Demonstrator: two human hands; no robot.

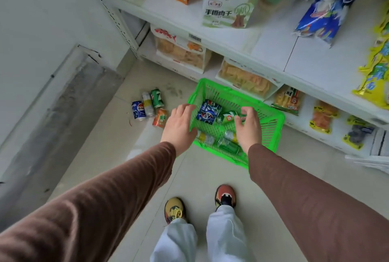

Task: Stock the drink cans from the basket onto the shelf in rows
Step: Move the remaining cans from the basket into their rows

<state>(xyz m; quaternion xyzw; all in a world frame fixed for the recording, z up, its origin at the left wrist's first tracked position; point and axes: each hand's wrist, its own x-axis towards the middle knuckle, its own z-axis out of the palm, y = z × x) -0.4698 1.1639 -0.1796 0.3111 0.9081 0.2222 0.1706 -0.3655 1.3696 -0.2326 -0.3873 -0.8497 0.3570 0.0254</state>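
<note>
A bright green plastic basket [267,122] stands on the floor below the shelves. Inside lie a blue Pepsi can [208,112], a green can [227,117] and several more cans [223,142] near the front wall. My left hand [180,127] hovers over the basket's left rim with fingers relaxed, holding nothing. Above the basket's middle, my right hand [249,128] spreads its fingers, close to the green can but not gripping it. Both arms wear brown sleeves.
Several cans [149,106] lie on the floor left of the basket. White shelves [237,51] carry snack bags and boxes: a green-striped box [229,0], a blue bag [328,6]. A grey wall stands left. My feet [225,196] are behind the basket.
</note>
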